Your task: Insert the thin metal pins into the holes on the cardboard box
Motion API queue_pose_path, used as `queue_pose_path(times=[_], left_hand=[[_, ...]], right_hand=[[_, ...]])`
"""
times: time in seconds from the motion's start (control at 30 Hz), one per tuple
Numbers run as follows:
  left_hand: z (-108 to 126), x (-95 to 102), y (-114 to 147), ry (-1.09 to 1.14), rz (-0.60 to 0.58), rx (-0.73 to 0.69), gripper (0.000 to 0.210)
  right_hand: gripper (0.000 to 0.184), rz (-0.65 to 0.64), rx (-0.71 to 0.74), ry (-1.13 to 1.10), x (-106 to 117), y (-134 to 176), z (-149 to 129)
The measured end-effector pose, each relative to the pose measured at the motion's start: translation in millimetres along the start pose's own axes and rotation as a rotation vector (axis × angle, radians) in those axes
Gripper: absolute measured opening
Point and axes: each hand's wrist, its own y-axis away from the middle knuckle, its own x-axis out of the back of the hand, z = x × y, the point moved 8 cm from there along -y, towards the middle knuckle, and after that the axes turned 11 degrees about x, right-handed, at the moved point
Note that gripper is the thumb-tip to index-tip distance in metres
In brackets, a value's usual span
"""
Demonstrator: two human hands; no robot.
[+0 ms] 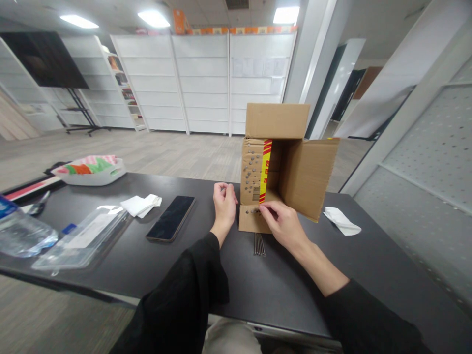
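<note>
One cardboard box (287,169), on a dark table (254,290), right of its middle, open side toward the viewer, flaps spread up, right and down in front; left front panel with dark round spots and a yellow-and-red tape strip (266,169). One right hand (285,223), before the box, thumb and fingertips drawn close at the strip's lower end; impossible to tell whether clamped on anything. One left hand (225,204), just left of the box, fingers curled; impossible to tell whether closed on anything. One bundle of thin nails (259,245), flat on the table below the lower flap. Farther left: black phone (171,219), folded white papers (141,205), clear plastic case (84,239), bottle (25,231), white basket (88,178). To the right: crumpled white paper (342,221).
</note>
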Motion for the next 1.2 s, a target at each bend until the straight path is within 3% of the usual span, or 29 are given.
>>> queue_pose_path(times=[0.57, 1.2], left_hand=[[0, 0.6, 1, 0.005, -0.001, -0.003, 0.020], [-1, 0.6, 1, 0.007, 0.002, 0.006, 0.021]], right_hand=[[0.017, -0.178, 0.057, 0.253, -15, -3, 0], [0.009, -0.187, 0.083, 0.261, -15, -2, 1]])
